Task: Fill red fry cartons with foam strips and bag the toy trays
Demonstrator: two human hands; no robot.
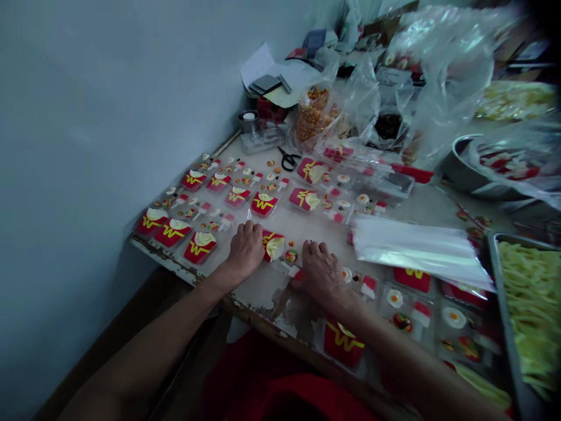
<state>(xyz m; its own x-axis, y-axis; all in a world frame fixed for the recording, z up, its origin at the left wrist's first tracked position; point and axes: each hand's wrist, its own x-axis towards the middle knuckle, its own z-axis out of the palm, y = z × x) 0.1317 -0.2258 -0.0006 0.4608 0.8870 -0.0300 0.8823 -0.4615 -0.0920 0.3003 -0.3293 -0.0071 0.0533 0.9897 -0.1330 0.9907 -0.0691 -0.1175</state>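
Observation:
A clear plastic packet lies between my hands at the table's near edge. Inside it are a red fries-box piece with a yellow W, a small round food piece and a red-and-white piece. My left hand is closed at the packet's left end, and a clear bit of film stands up above its fingers. Across from it, the curled fingers of my right hand press on the packet's right end; the fingertips are hidden. Similar filled packets lie in rows to the left and beyond.
A stack of flat clear bags lies right of my right hand. Farther right stands a metal tray of pale yellow strips. Black scissors, a bag of orange pieces and a metal bowl are farther back. A wall borders the left.

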